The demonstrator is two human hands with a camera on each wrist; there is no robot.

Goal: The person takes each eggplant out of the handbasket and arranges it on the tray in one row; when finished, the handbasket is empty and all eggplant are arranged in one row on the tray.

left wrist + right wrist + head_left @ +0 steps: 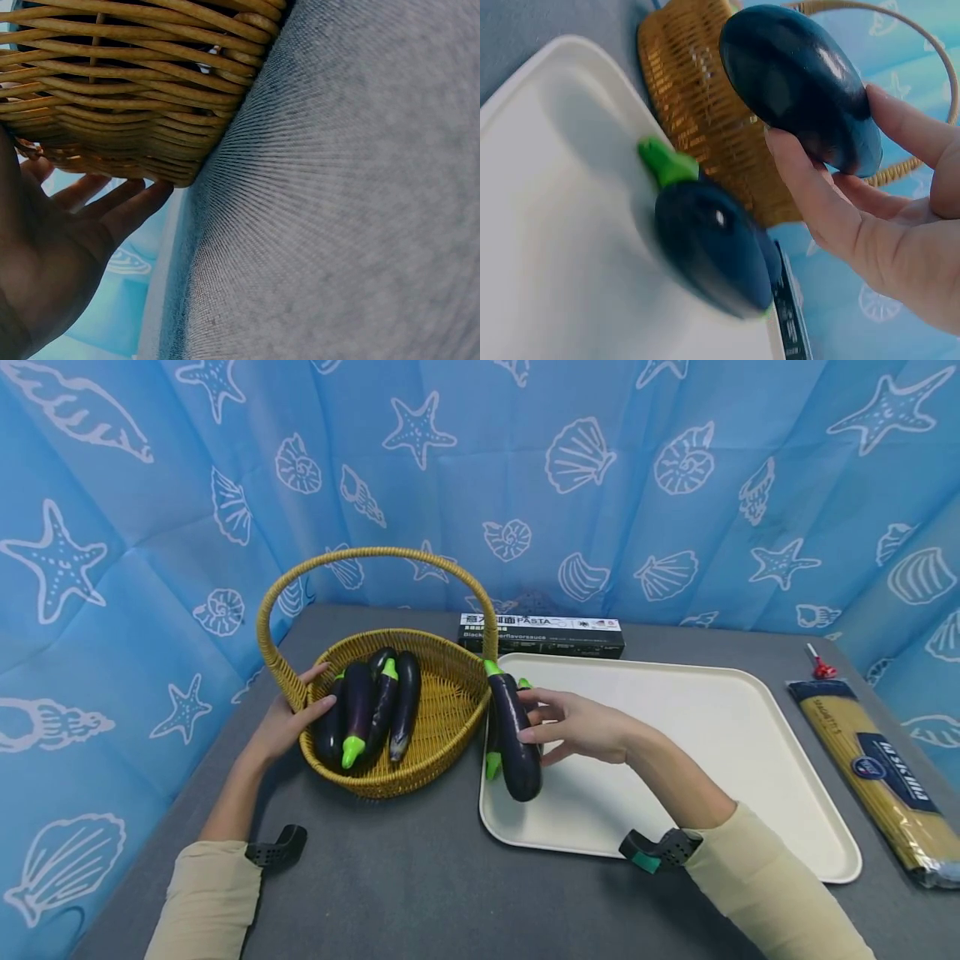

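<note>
In the head view my right hand (577,724) pinches a dark purple eggplant (516,739) between thumb and fingers. Its green stem end points up toward the basket handle. The right wrist view shows this held eggplant (795,82) raised above the tray, near the basket. Beneath it, another eggplant (709,244) lies on the white tray (660,760), partly hidden in the head view. My left hand (288,722) grips the near-left side of the wicker basket (442,710), thumb over the rim and fingers against the outer wall (127,112). Several eggplants (358,702) lie in the basket's left part.
The tall basket handle (375,552) arches over the basket. A black pasta box (543,637) stands behind the tray. At the right lie a spaghetti pack (870,768) and a small red-wrapped lollipop (822,668). A blue shell-print curtain (465,485) borders the grey table (390,877).
</note>
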